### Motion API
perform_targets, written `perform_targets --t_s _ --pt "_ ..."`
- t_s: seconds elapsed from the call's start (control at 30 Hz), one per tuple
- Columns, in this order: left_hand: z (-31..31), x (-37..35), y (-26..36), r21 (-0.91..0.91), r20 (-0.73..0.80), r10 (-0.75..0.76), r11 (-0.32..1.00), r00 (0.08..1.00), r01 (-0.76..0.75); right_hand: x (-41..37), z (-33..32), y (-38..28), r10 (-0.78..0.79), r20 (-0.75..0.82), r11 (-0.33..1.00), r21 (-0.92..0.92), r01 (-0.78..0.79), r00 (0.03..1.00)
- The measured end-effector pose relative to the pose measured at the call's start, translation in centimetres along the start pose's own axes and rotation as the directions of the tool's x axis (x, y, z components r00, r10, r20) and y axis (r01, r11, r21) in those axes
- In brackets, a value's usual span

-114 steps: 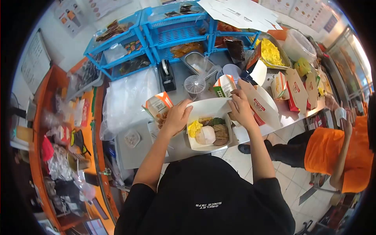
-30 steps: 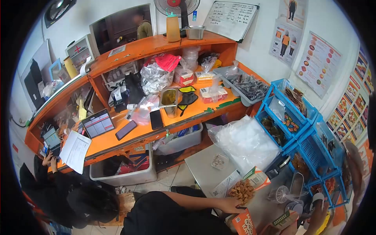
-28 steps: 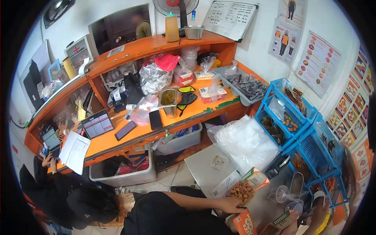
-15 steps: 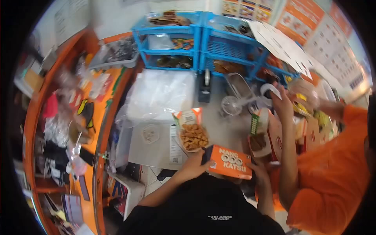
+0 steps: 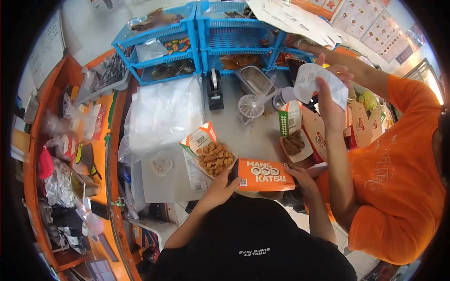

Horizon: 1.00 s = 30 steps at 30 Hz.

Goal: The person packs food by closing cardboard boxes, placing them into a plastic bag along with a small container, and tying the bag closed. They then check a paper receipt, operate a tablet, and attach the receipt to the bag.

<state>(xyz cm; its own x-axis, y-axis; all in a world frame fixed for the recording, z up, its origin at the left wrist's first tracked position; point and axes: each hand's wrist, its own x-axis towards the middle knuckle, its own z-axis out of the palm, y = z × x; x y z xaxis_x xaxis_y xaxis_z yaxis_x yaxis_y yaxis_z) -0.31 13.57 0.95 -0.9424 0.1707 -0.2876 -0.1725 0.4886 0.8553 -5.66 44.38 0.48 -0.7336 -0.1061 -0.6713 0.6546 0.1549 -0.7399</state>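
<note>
An orange box [image 5: 266,175] with white lettering is held flat between my two hands at the counter's near edge. My left hand [image 5: 220,188] grips its left end, the thumb along the side. At the opposite end, my right hand [image 5: 304,179] has its fingers on the box's edge. Just beyond my left hand stands an opened carton of fried pieces [image 5: 214,158], its printed lid flap upright. To its left lie a small clear container [image 5: 161,165] and a printed paper strip [image 5: 196,174].
A co-worker in an orange shirt [image 5: 393,187] stands at the right, holding a white paper slip [image 5: 309,83]. Blue tiered racks [image 5: 202,37] line the back. Plastic bags [image 5: 164,110], a tape dispenser [image 5: 214,91] and another open food carton [image 5: 294,143] rest on the counter.
The view has turned, shifting most things leftward. The orange box has become more level, still in both my hands. The co-worker's hands have come together around the white slip, which now shows clearly.
</note>
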Motion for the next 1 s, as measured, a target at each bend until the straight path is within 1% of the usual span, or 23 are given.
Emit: perform_targets --t_s 0.03,0.07,0.1,0.13,0.17,0.2,0.23,0.27,0.3,0.33,0.37,0.4,0.43,0.47,0.5,0.57,0.67,0.77,0.83,0.87,0.93,0.97,1.0 --pt "0.5 0.0 -0.8 -0.004 0.002 -0.018 1.0 1.0 0.018 -0.1 0.2 0.3 -0.019 0.014 1.0 0.004 0.019 1.0" --pt "1.1 0.0 -1.5 0.09 -0.07 0.073 0.994 0.995 -0.067 -0.1 0.4 0.9 -0.004 0.024 1.0 0.0 0.004 1.0" --pt "1.3 0.1 -1.8 0.192 -0.135 0.173 0.971 0.976 -0.145 0.3 0.4 1.4 -0.068 -0.029 0.987 -0.147 0.063 0.997" --pt "0.3 0.0 -0.6 0.192 -0.141 0.159 0.973 0.977 -0.131 0.9 0.3 1.8 -0.143 -0.07 0.949 -0.294 0.117 0.987" --pt "-1.1 -0.1 0.8 0.19 -0.077 -0.017 0.981 0.997 0.031 1.4 0.1 2.3 -0.138 -0.058 0.948 -0.296 0.115 0.989" --pt "-2.4 -0.3 2.0 0.199 -0.011 -0.192 0.961 0.981 0.19 1.7 -0.2 3.1 -0.19 -0.049 0.926 -0.34 0.163 0.98" --pt "-3.4 -0.5 1.8 0.187 -0.061 -0.243 0.95 0.968 0.251 2.1 -0.5 3.8 -0.244 -0.039 0.9 -0.383 0.211 0.969" --pt "-3.9 -0.9 1.2 0.186 -0.062 -0.249 0.949 0.967 0.256 2.4 -0.6 4.6 -0.241 -0.035 0.9 -0.383 0.209 0.97" --pt "-4.1 -1.1 0.4 0.341 -0.257 -0.07 0.926 0.964 0.159 2.7 -0.8 5.2 -0.272 -0.079 0.897 -0.381 0.223 0.959" --pt "-4.2 -1.3 -0.5 0.503 -0.406 0.139 0.859 0.903 0.094 2.6 -0.6 5.1 -0.304 -0.124 0.894 -0.381 0.238 0.945" --pt "-4.1 -1.0 -1.9 0.373 -0.367 0.12 0.928 0.922 0.027 2.4 -0.5 4.9 -0.306 -0.122 0.892 -0.382 0.24 0.944" --pt "-3.6 -0.2 -3.0 0.374 -0.371 0.122 0.927 0.921 0.027 1.5 0.1 3.7 -0.266 -0.095 0.919 -0.325 0.223 0.959" --pt "-3.1 0.8 -4.0 0.329 -0.387 0.209 0.941 0.898 -0.077 1.2 0.6 3.1 -0.226 -0.066 0.943 -0.266 0.201 0.972" --pt "-2.7 1.6 -4.9 0.286 -0.405 0.292 0.94 0.867 -0.183 1.4 0.5 3.1 -0.228 -0.064 0.943 -0.263 0.204 0.971" --pt "-2.6 2.5 -5.2 0.289 -0.403 0.292 0.94 0.867 -0.182 1.7 0.2 3.4 -0.214 -0.081 0.936 -0.302 0.18 0.974" --pt "-2.6 4.9 -4.8 0.323 -0.396 0.375 0.911 0.838 -0.255 2.3 -0.3 4.3 -0.195 -0.099 0.928 -0.341 0.151 0.976" --pt "-2.8 7.6 -4.2 0.305 -0.333 0.353 0.918 0.874 -0.254 2.5 -0.4 4.8 -0.214 -0.128 0.934 -0.318 0.164 0.968" --pt "-3.3 9.1 -3.4 0.323 -0.315 0.392 0.901 0.865 -0.291 1.9 0.1 4.2 -0.246 -0.158 0.915 -0.364 0.175 0.956" --pt "-3.7 9.0 -2.5 0.358 -0.278 0.443 0.871 0.852 -0.336 1.8 0.0 4.3 -0.393 -0.135 0.789 -0.558 0.258 0.91" --pt "-3.6 9.0 -2.5 0.357 -0.271 0.444 0.87 0.854 -0.34 1.6 0.0 4.4 -0.39 -0.142 0.792 -0.555 0.253 0.91" --pt "-3.8 9.0 -2.6 0.4 -0.192 0.428 0.856 0.883 -0.328 1.4 0.4 4.2 -0.395 -0.149 0.82 -0.503 0.274 0.907" --pt "-4.0 9.2 -2.9 0.403 -0.189 0.427 0.855 0.884 -0.326 1.5 0.5 4.2 -0.393 -0.149 0.822 -0.499 0.274 0.907" --pt "-4.3 9.3 -3.0 0.425 -0.233 0.397 0.862 0.888 -0.274 1.4 0.6 4.1 -0.396 -0.161 0.812 -0.521 0.263 0.904"
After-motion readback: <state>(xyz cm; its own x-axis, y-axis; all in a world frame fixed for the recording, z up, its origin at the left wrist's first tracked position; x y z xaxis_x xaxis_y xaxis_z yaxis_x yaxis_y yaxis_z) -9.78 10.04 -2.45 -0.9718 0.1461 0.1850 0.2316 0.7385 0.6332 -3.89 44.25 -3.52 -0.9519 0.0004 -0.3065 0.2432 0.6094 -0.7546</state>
